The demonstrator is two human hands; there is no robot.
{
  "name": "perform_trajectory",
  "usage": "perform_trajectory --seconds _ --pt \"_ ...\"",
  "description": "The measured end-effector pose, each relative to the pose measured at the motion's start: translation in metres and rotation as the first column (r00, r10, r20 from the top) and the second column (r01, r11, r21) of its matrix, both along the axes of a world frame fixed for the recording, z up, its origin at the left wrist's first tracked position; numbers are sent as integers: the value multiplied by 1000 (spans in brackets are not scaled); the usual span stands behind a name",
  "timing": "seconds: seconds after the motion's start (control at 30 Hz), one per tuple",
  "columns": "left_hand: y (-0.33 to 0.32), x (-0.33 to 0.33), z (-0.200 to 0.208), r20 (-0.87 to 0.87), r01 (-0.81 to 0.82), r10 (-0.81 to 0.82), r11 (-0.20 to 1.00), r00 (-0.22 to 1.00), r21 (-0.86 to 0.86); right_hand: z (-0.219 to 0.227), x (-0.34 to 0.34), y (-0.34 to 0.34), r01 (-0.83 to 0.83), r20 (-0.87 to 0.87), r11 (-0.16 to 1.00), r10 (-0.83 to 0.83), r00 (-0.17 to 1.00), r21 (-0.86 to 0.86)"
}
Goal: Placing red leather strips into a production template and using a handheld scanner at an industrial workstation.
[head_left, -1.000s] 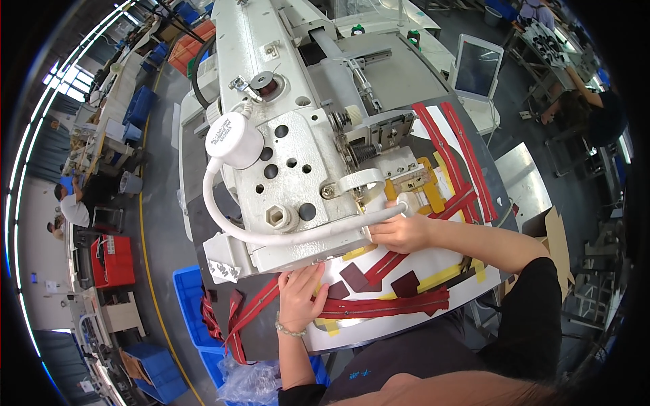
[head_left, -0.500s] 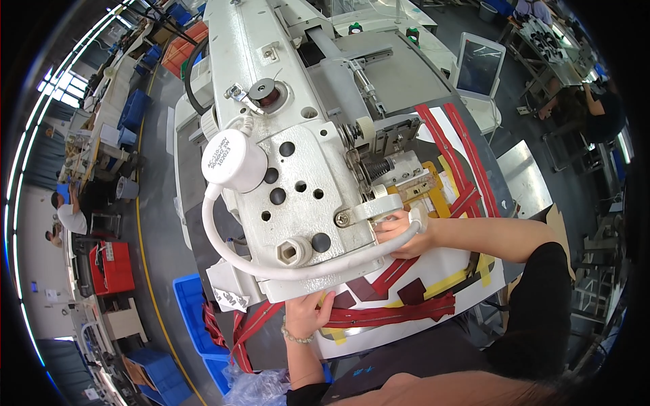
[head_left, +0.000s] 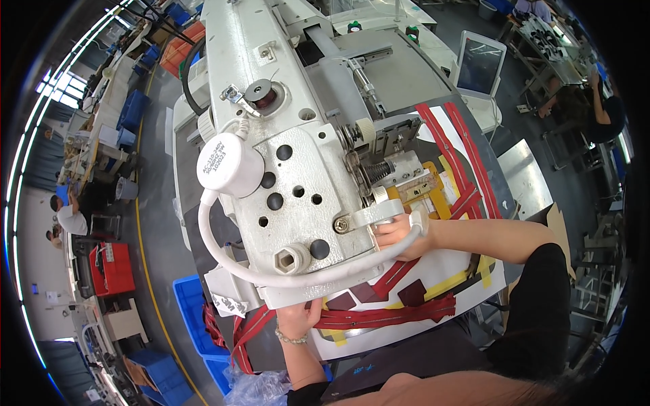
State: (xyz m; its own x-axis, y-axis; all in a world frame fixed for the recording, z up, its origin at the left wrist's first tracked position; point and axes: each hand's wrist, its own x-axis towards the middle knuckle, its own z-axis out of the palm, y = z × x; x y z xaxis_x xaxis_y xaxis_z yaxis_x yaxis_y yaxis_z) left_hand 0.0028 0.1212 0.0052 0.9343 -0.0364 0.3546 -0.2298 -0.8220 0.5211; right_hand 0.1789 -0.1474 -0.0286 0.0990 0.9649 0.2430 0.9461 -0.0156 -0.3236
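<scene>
The fingers of the left hand (head_left: 295, 321) go under the white sewing machine (head_left: 311, 159), and those of the right hand (head_left: 401, 235) bend behind its white tube (head_left: 325, 277); these hide them, so I cannot tell how open they are or what they hold. A red zipper strip (head_left: 386, 315) lies just beside the left hand, on the dark desk (head_left: 266, 346). Farther left, a blue bin (head_left: 188, 291) contains red strips (head_left: 212, 325), near the grey floor (head_left: 162, 230).

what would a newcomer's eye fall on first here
Probably the big white sewing machine filling the centre, a white hose curving across its front. Next, the red zippers lying in front of it and to its right. Then the left hand, partly hidden under the machine's front edge, and the right hand, partly behind the hose.
</scene>
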Motion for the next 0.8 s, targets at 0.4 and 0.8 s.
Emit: perform_trajectory --seconds 0.4,0.8 --pt "-4 7 -11 -10 -7 9 992 1000 129 8 -5 10 -23 87 993 13 996 116" --pt "-80 6 3 -45 75 -71 994 996 82 63 -11 -46 358 86 928 -350 933 -106"
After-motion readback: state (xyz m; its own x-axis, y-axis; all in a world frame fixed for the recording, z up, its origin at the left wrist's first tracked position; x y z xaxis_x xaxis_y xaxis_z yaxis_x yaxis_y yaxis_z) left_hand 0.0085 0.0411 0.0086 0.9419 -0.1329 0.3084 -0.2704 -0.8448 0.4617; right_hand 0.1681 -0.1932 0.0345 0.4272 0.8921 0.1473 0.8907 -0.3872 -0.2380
